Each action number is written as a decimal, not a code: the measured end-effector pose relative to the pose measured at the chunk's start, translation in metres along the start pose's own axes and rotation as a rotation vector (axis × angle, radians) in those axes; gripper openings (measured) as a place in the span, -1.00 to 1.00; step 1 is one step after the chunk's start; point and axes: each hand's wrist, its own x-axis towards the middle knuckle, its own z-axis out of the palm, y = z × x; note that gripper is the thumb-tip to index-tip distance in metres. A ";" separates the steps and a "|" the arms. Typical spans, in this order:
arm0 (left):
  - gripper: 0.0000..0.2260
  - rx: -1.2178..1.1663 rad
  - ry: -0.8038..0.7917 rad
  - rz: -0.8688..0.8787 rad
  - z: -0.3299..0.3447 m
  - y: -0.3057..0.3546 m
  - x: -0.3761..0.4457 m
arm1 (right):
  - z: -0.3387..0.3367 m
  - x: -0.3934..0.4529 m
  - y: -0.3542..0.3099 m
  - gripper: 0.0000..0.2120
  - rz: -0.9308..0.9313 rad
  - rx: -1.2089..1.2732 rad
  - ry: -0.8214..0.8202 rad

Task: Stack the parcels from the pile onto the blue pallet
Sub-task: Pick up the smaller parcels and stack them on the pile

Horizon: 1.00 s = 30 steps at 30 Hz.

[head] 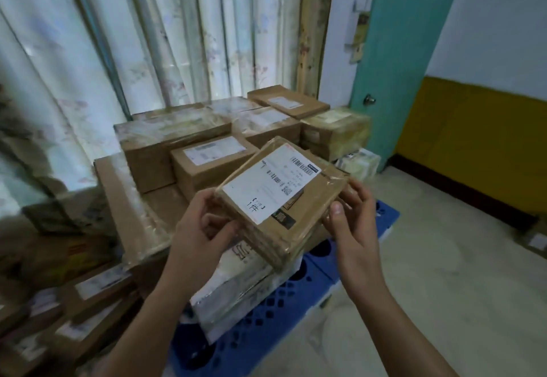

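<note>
A long pale curtain (148, 36) fills the far left of the scene, and a teal door (393, 65) stands at the far right beside a wall with a yellow lower band (479, 139). On the floor (444, 288) lies the blue pallet (266, 326); its near right part is bare and shows a grid of holes.

The stacked parcels (183, 151) cover the far and left part of the pallet. They are brown cardboard boxes, many wrapped with clear tape and carrying white labels. A large flat box (133, 208) is at the left of the stack, and smaller boxes stand on top and behind it. A white plastic package (236, 282) lies at the near edge of the stack, on the pallet. At the near left, a blurred pile of parcels (74, 302) lies beside the pallet.

The held parcel (281, 196) is a flat brown box with a white shipping label (270, 182) on its top face. It is in the air, tilted, above the near edge of the stack. The left hand (201, 225) grips its near left corner, with the fingers curled around the edge. The right hand (352, 222) grips its right side, with the thumb pressed on the near edge and the fingers behind.
</note>
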 end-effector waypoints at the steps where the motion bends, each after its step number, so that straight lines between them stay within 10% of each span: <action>1: -0.60 -0.002 -0.001 0.000 0.015 0.000 0.006 | -0.011 0.011 0.002 -0.49 0.000 -0.004 0.019; 17: -0.78 0.117 0.044 -0.085 0.113 -0.019 0.096 | -0.035 0.200 0.013 -0.75 0.135 -0.103 -0.209; 30: -0.78 0.435 0.458 -0.117 0.163 -0.052 0.134 | -0.004 0.296 0.098 -0.68 0.269 -0.054 -0.548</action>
